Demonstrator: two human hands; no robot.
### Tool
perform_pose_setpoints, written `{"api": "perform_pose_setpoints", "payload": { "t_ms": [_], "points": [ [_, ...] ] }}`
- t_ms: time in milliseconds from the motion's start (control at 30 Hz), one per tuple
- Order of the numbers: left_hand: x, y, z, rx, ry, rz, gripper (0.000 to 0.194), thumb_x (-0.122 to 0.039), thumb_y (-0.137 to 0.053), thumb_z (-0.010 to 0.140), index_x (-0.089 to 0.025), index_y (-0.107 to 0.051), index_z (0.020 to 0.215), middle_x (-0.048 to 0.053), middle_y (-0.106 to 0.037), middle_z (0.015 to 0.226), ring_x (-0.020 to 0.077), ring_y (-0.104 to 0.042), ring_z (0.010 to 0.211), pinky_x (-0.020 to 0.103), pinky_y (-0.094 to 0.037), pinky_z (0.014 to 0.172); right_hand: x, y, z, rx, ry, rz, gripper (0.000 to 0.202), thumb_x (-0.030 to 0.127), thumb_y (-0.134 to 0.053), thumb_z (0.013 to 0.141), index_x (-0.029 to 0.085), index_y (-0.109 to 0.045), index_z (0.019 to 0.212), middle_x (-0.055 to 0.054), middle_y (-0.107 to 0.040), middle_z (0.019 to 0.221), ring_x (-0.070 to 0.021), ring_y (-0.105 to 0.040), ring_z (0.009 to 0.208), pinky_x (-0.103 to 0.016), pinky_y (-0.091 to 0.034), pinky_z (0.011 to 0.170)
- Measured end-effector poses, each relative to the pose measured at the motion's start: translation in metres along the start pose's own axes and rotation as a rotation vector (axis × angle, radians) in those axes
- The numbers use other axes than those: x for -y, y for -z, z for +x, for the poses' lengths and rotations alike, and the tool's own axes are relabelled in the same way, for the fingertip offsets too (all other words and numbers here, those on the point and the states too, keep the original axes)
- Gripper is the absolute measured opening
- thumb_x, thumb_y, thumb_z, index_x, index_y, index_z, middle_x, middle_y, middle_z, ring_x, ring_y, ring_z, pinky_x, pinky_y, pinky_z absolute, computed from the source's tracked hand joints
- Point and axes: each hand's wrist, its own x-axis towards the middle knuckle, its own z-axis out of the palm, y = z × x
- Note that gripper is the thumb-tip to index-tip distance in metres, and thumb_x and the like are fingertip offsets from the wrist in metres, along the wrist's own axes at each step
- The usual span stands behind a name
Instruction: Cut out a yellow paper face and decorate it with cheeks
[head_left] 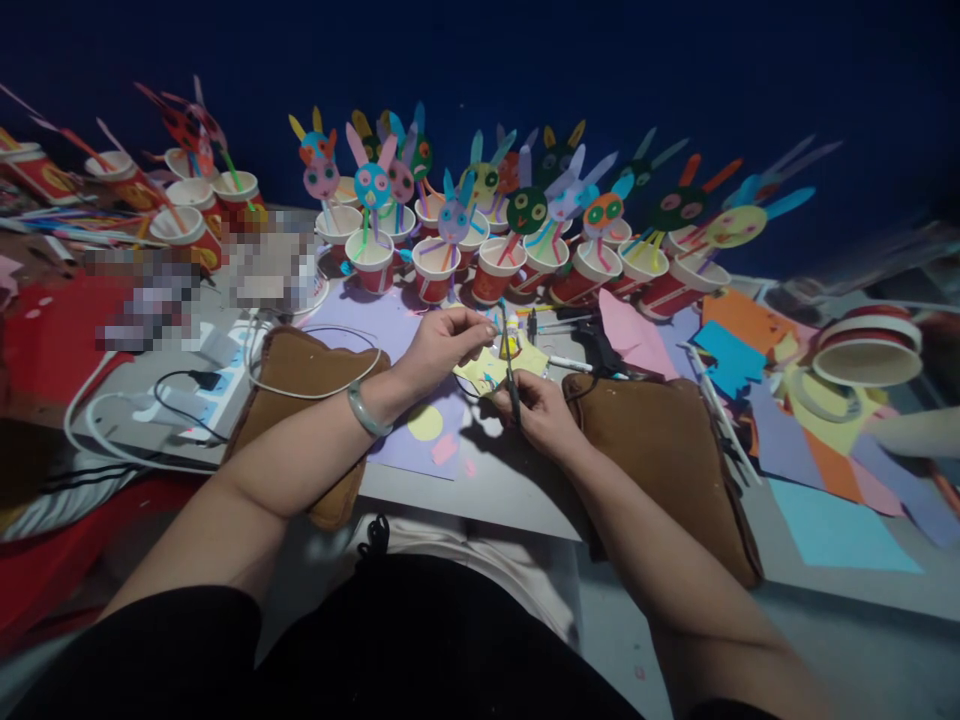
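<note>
My right hand [538, 410] grips a pair of scissors [513, 385], whose dark blades point up and away from me. To its left, the fingertips of my left hand [450, 345] are pinched together close to the blades; whatever is between them is too small to make out. Under and between the hands lies a cut piece of yellow paper [534, 362]. A purple sheet [397, 455] is spread below my left wrist, with a pale yellow paper circle [425, 422] and a small pink scrap [445, 449] on it.
Red paper cups [435, 275] with paper rabbit heads on straws line the back. Brown cushions [652, 450] flank my forearms. A power strip [217, 390] with cables lies left, coloured paper [844, 525] right. Another person's arm [919, 432] reaches in beside a tape roll [825, 395].
</note>
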Motion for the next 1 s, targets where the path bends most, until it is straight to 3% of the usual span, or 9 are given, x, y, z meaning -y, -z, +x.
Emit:
{"api": "perform_pose_setpoints", "payload": {
  "t_ms": [300,467,1000],
  "points": [
    [0.0006,-0.0028,-0.0001,-0.032,0.029,-0.046,0.009,-0.018,-0.068,0.075,-0.013,-0.063,0.069,-0.006,-0.053,0.052,0.0027,-0.042,0.045,0.018,-0.028,0.044,-0.0039,-0.0028,0.0014,-0.055,0.021,-0.032,0.053,0.058,-0.079,0.067,0.022,-0.04,0.061,0.003,-0.053,0.057,-0.0101,-0.042,0.055,-0.026,-0.033,0.053],
    [-0.0003,-0.0045,-0.0014,-0.04,0.051,-0.031,0.011,-0.018,-0.069,0.078,-0.014,-0.062,0.071,-0.006,-0.054,0.053,0.0023,-0.042,0.046,0.018,-0.029,0.046,-0.0069,-0.003,0.0022,-0.126,0.079,-0.093,0.056,0.058,-0.08,0.067,0.022,-0.037,0.058,0.005,-0.041,0.055,-0.0093,-0.034,0.055,-0.026,-0.028,0.051],
    [0.0003,-0.0066,-0.0013,-0.058,0.076,-0.056,0.012,-0.018,-0.071,0.079,-0.013,-0.062,0.074,-0.006,-0.056,0.056,0.0026,-0.046,0.047,0.018,-0.031,0.045,-0.0074,-0.0016,0.0031,-0.188,0.128,-0.192,0.054,0.055,-0.076,0.07,0.022,-0.036,0.057,0.005,-0.035,0.057,-0.0104,-0.03,0.059,-0.026,-0.024,0.053]
  ]
}}
